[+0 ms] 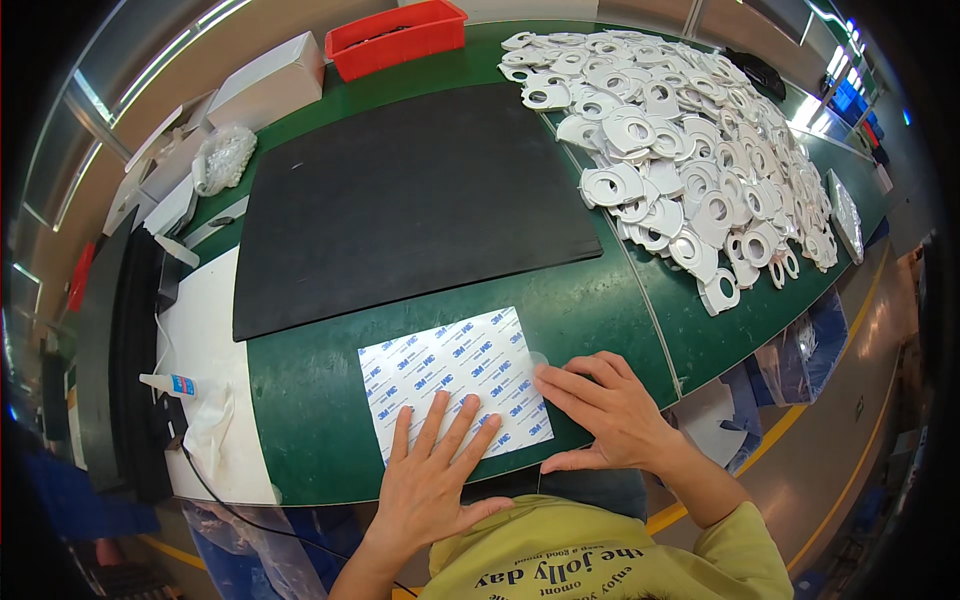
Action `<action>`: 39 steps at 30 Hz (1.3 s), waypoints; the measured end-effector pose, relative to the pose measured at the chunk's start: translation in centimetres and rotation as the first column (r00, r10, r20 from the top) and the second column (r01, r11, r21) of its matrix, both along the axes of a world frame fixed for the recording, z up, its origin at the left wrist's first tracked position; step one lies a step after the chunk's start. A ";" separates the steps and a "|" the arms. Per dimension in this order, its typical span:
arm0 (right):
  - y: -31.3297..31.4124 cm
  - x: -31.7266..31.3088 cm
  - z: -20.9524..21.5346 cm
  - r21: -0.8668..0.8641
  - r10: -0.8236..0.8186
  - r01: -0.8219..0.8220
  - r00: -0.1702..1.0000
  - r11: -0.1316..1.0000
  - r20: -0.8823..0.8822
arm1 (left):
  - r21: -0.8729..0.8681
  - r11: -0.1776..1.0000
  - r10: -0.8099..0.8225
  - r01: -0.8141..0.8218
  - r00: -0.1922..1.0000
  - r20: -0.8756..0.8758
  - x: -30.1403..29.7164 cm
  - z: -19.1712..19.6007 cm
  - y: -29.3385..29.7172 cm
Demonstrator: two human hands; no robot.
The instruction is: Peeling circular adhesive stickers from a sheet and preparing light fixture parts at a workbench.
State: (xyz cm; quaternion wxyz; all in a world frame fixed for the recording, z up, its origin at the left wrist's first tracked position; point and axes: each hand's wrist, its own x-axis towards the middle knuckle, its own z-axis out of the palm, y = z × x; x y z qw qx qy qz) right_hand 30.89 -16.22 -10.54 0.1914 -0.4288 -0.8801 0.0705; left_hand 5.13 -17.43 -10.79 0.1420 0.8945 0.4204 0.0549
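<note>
A white sheet with a repeating blue print lies near the front edge of the green table, slightly turned. My left hand rests on its lower part, fingers spread and flat. At the sheet's right edge is my right hand, its index fingertip at a small translucent rounded piece. The right thumb stands apart from the other fingers, and nothing shows between them. How the small piece meets the sheet is hard to make out.
Behind the sheet lies a large black mat. White ring-shaped plastic parts are heaped at the right. A red bin stands at the back. On the left are a small white bottle, crumpled tissue and a dark cable.
</note>
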 end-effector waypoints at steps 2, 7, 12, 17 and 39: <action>-0.1 0.0 0.1 -0.003 0.008 -0.008 1.000 1.000 0.005 | -0.008 1.000 0.004 -0.004 1.000 0.005 0.0 0.1 -0.1; -0.2 -0.3 0.2 0.007 0.001 -0.001 1.000 1.000 0.018 | -0.018 1.000 -0.008 0.008 1.000 0.017 -0.3 0.3 0.0; -0.1 -0.7 0.5 0.016 -0.021 0.022 0.998 1.000 -0.059 | -0.017 1.000 0.007 -0.007 1.000 0.005 -1.0 0.5 0.0; 0.1 -1.7 0.9 0.006 -0.006 0.007 0.998 1.000 -0.059 | -0.028 0.999 0.027 -0.027 1.000 -0.016 -2.7 0.8 0.2; 0.1 -4.2 0.3 -0.017 -0.018 0.018 0.999 1.000 0.032 | -0.005 1.000 0.009 -0.009 1.000 0.011 -3.6 0.4 0.2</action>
